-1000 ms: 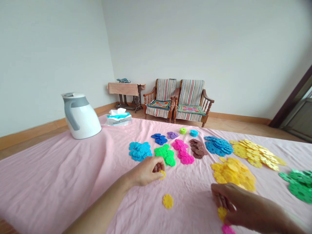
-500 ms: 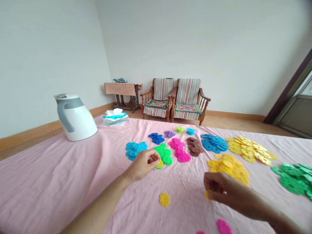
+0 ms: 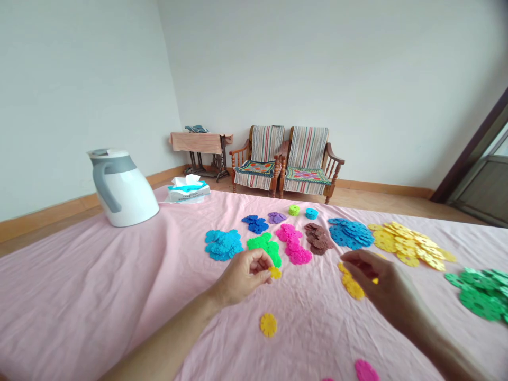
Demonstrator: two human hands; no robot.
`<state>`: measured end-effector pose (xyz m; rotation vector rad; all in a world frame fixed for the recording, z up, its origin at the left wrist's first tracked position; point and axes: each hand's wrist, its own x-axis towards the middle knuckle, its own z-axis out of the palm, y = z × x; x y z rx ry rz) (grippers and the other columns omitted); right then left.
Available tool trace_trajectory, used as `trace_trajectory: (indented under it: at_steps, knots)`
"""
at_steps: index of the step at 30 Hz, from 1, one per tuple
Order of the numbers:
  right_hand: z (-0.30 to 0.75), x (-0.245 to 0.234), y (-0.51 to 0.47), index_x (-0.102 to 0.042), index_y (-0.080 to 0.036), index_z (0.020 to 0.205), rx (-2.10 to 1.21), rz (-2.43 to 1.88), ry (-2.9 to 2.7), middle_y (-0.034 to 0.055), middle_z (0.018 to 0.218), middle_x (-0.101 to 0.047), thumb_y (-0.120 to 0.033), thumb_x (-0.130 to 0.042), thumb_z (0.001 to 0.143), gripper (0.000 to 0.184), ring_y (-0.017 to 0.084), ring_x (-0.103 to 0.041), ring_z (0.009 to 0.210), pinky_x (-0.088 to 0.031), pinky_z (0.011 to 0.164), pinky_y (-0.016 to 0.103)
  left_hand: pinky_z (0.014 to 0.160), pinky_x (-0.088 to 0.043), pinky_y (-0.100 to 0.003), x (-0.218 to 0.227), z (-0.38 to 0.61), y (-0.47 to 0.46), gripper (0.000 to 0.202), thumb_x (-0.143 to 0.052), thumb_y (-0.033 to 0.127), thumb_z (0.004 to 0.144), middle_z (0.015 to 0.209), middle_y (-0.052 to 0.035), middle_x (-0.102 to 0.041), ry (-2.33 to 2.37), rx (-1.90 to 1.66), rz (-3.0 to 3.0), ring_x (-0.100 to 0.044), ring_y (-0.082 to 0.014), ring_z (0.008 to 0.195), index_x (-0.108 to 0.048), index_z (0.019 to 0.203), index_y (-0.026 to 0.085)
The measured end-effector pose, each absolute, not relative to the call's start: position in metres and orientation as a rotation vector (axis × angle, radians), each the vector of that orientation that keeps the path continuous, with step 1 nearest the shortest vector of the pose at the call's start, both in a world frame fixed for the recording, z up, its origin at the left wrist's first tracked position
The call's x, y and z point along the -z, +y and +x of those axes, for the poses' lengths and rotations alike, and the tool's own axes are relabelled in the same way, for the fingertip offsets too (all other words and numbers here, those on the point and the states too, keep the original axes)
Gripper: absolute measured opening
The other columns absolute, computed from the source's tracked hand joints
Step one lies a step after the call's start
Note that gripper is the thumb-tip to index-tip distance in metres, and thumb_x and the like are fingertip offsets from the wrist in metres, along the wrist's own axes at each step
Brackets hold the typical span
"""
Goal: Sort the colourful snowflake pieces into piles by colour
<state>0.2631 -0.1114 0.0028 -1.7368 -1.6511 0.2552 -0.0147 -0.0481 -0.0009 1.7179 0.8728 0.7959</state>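
Two hands are at work over plastic snowflake discs, head view only. Left hand (image 3: pixel 242 278) pinches a yellow disc (image 3: pixel 274 272) at its edge, fingers (image 3: pixel 257 262) clamped together on it, just beside the green pile (image 3: pixel 265 250). Right hand (image 3: pixel 381 278) hangs above the yellow pile (image 3: pixel 351 283), fingers curled, a yellow bit showing under them; clamped or not, cannot tell. Work in hand looks like handling yellow discs singly, with one loose yellow piece (image 3: pixel 268 325) lying flat on the pink cloth (image 3: pixel 99 275) below the left hand. Open cloth lies between the hands and along the near side. Pink discs (image 3: pixel 365 371) sit at the bottom edge of view, and the far green pile (image 3: pixel 481 297) runs off the right edge.
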Motion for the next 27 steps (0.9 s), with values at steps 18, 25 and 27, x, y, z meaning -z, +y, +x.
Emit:
trace_trajectory:
  at_steps: [18, 25, 27]
  knots:
    - [0.21, -0.006, -0.12, -0.049, -0.021, 0.07, -0.459, -1.653, -1.777, -0.005, 0.056, -0.049, -0.029, -0.047, 0.081, 0.014, 0.01, -0.045, 0.051, -0.034, 0.048, 0.021, 0.057, -0.04, -0.02, -0.009, -0.021, -0.058, 0.022, -0.067, 0.032, 0.073, 0.075, -0.0009, -0.059, 0.647, -0.511, 2.031, -0.052, -0.0094, 0.063, -0.061, 0.085, 0.014]
    - [0.321, 0.021, -0.1, -0.05, -0.022, 0.064, -0.162, -1.856, -1.71, 0.0009, 0.061, -0.058, -0.032, -0.046, 0.073, 0.014, 0.015, -0.054, 0.056, -0.041, 0.053, 0.026, 0.053, -0.038, -0.019, -0.014, -0.029, -0.059, 0.032, -0.077, 0.032, 0.06, 0.074, 0.0015, -0.055, 0.571, -0.152, 2.339, -0.048, -0.0094, 0.06, -0.064, 0.086, 0.017]
    - [0.326, 0.027, -0.098, -0.055, -0.021, 0.072, -0.067, -1.882, -1.663, 0.0039, 0.072, -0.063, -0.032, -0.048, 0.072, 0.013, 0.017, -0.057, 0.062, -0.044, 0.057, 0.028, 0.054, -0.038, -0.019, -0.014, -0.028, -0.062, 0.027, -0.076, 0.029, 0.061, 0.074, 0.0015, -0.055, 0.573, -0.146, 2.372, -0.048, -0.0101, 0.062, -0.062, 0.081, 0.017]
